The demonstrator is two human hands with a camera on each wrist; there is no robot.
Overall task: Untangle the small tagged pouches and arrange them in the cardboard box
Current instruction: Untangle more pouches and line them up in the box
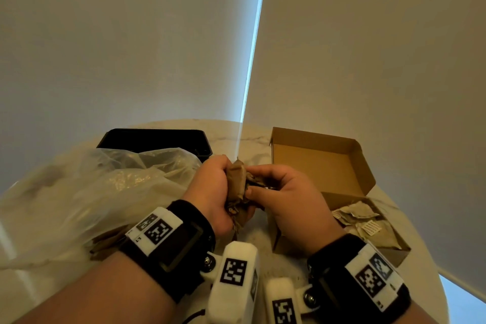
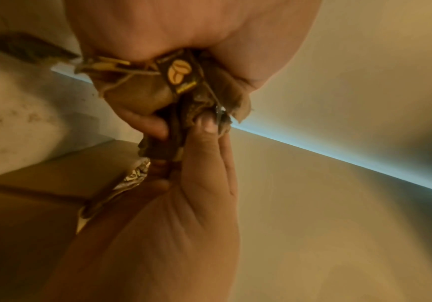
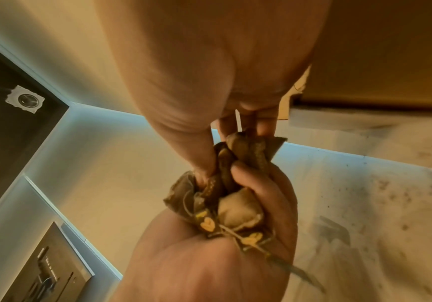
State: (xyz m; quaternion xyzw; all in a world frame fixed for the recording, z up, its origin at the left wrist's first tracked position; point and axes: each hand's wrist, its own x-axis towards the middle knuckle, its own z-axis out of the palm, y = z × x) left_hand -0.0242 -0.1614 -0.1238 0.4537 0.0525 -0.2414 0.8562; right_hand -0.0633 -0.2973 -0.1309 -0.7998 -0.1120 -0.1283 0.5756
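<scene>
Pouches (image 1: pixel 238 187) bunched between both grips above counter (image 1: pixel 249 139). Left hand (image 1: pixel 210 192) clenches the clump; right hand (image 1: pixel 286 197) pinches its edge. Box (image 1: pixel 323 163) just right of them.

A black tray (image 1: pixel 155 139) sits at the far left of the round marble-pattern table (image 1: pixel 252 134). A crumpled clear plastic bag (image 1: pixel 86 192) lies just in front of the tray, overlapping its near edge. Pale roller blinds (image 1: pixel 131 34) hang behind the table.
</scene>
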